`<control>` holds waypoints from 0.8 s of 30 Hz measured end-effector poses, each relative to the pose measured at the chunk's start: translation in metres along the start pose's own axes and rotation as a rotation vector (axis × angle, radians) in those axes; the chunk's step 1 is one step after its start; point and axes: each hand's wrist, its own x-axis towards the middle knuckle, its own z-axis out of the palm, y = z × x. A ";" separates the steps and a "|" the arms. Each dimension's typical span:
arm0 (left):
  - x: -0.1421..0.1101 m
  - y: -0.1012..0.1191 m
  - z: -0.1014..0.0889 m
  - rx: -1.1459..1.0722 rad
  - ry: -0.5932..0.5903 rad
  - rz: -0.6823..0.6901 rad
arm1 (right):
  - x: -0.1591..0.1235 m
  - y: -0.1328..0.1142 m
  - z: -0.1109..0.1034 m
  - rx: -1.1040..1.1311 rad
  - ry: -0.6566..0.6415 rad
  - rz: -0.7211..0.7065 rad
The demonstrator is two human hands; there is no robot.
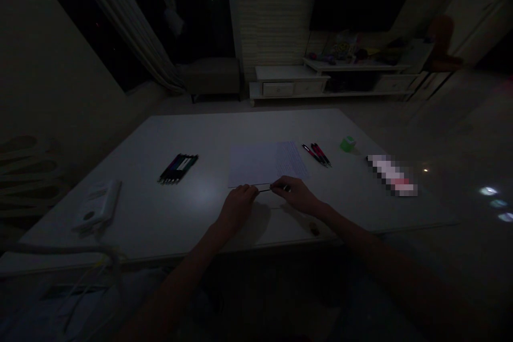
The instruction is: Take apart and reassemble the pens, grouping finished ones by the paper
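In the dim head view, my left hand [239, 202] and my right hand [296, 194] meet over the near edge of a sheet of paper. Between them runs a thin dark pen [264, 190], its slim part spanning the gap. The fingers of my left hand pinch one end. My right hand closes on the other end, where a thicker dark piece shows at the fingers. Whether the pen is in one piece I cannot tell. Beneath and beyond lies the paper [252, 163], with rows of handwriting on its right part.
On the white table [192, 128] lie a row of dark pens [178, 169] at left and several red-and-black pens [316, 155] right of the paper. Farther right are a green container [348, 144] and a blurred-out object [391, 175]. A white power strip [97, 205] sits at left.
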 end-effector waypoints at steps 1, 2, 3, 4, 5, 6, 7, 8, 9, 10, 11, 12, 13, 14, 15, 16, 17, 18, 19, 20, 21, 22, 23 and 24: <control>0.000 0.001 0.000 0.004 -0.003 0.009 | 0.000 -0.001 0.001 0.005 -0.002 0.002; 0.000 0.002 0.001 0.009 -0.004 0.023 | -0.001 -0.001 0.002 0.010 -0.009 0.003; 0.000 0.003 0.003 0.014 -0.004 0.038 | -0.001 -0.002 0.003 0.014 -0.018 0.002; 0.000 0.003 0.005 0.017 -0.006 0.056 | -0.002 -0.003 0.006 0.019 -0.027 0.000; 0.000 0.004 0.007 0.016 -0.012 0.074 | -0.003 -0.004 0.009 0.024 -0.030 -0.001; 0.000 0.005 0.009 0.010 -0.018 0.085 | -0.003 -0.005 0.012 0.028 -0.028 -0.001; 0.000 0.006 0.010 0.000 -0.023 0.089 | -0.003 -0.005 0.015 0.029 -0.024 0.002; 0.000 0.006 0.012 -0.014 -0.026 0.085 | -0.003 -0.006 0.017 0.030 -0.018 0.008; 0.000 0.006 0.012 -0.033 -0.022 0.075 | -0.003 -0.006 0.019 0.034 -0.018 0.015; 0.001 0.006 0.012 -0.055 -0.014 0.061 | -0.002 -0.005 0.018 0.042 -0.028 0.018; 0.001 0.006 0.011 -0.078 -0.005 0.044 | -0.001 -0.004 0.016 0.049 -0.047 0.017; 0.002 0.006 0.010 -0.097 0.004 0.026 | 0.001 -0.002 0.012 0.051 -0.068 0.014; 0.002 0.005 0.008 -0.112 0.012 0.008 | 0.003 0.001 0.007 0.040 -0.083 0.013; 0.003 0.005 0.006 -0.119 0.020 -0.012 | 0.004 0.005 0.001 0.014 -0.087 0.012; 0.003 0.004 0.005 -0.117 0.029 -0.030 | 0.006 0.009 -0.006 -0.033 -0.078 0.014; 0.004 0.003 0.003 -0.110 0.036 -0.046 | 0.008 0.015 -0.012 -0.094 -0.055 0.016; 0.004 0.003 0.001 -0.102 0.043 -0.060 | 0.009 0.020 -0.016 -0.161 -0.033 0.010; 0.004 0.002 0.000 -0.094 0.047 -0.068 | 0.009 0.026 -0.019 -0.227 -0.013 0.008; 0.004 0.001 -0.001 -0.089 0.049 -0.075 | 0.010 0.032 -0.019 -0.285 0.001 0.004; 0.004 0.001 -0.001 -0.086 0.050 -0.080 | 0.010 0.037 -0.018 -0.334 0.007 0.000; 0.004 0.000 0.000 -0.082 0.050 -0.083 | 0.010 0.041 -0.015 -0.368 0.009 -0.002; 0.004 -0.002 0.000 -0.075 0.049 -0.084 | 0.010 0.044 -0.011 -0.389 0.006 -0.006; 0.003 -0.003 0.001 -0.066 0.047 -0.082 | 0.010 0.045 -0.007 -0.401 0.003 -0.012; 0.003 -0.004 0.002 -0.056 0.045 -0.080 | 0.010 0.046 -0.005 -0.407 0.002 -0.019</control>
